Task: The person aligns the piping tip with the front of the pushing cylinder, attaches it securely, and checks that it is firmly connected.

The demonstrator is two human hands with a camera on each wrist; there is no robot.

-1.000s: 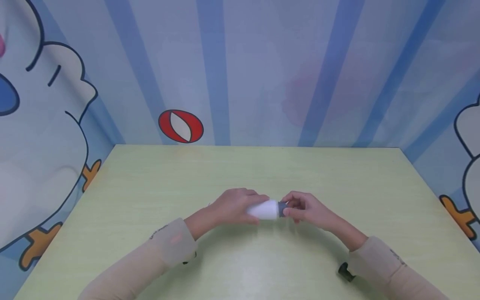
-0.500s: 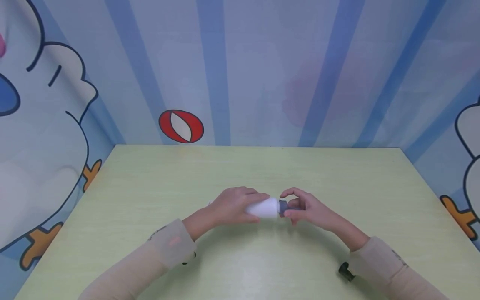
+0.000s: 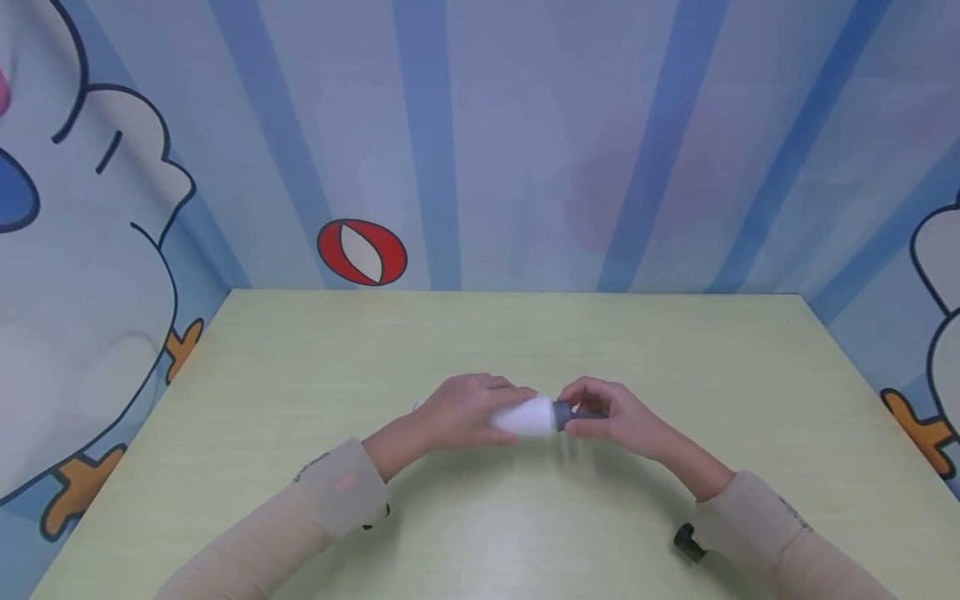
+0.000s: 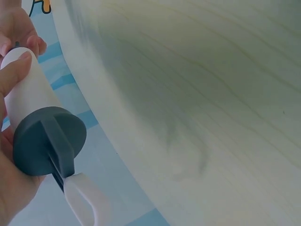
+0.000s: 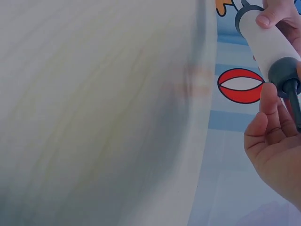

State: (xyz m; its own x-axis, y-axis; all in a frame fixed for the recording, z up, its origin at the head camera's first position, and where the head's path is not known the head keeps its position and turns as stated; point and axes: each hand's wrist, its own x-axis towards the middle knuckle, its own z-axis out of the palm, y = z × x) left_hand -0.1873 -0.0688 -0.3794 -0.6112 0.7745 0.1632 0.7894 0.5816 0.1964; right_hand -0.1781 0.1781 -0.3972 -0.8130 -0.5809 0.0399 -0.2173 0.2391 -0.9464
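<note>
A white cylinder with dark grey ends lies sideways between the two hands, held above the tabletop. My left hand grips its body from the left, the thumb lying along it. In the left wrist view, the near end is a wide grey cap with a bar across it and a pale loop hanging from it. At the opposite end, a grey tapered collar runs into a thin dark stem. My right hand pinches this collar with thumb and fingertips, the stem reaching towards the palm.
Beneath the hands spreads a pale yellow-green table. A blue striped backdrop with cartoon figures surrounds its back and sides. A small black piece shows beside the right cuff.
The right fingers lifted off the grey collar, shifted slightly and now bend down onto it again. More of the dark stem shows than a second ago. My left hand keeps nearly the same place.
</note>
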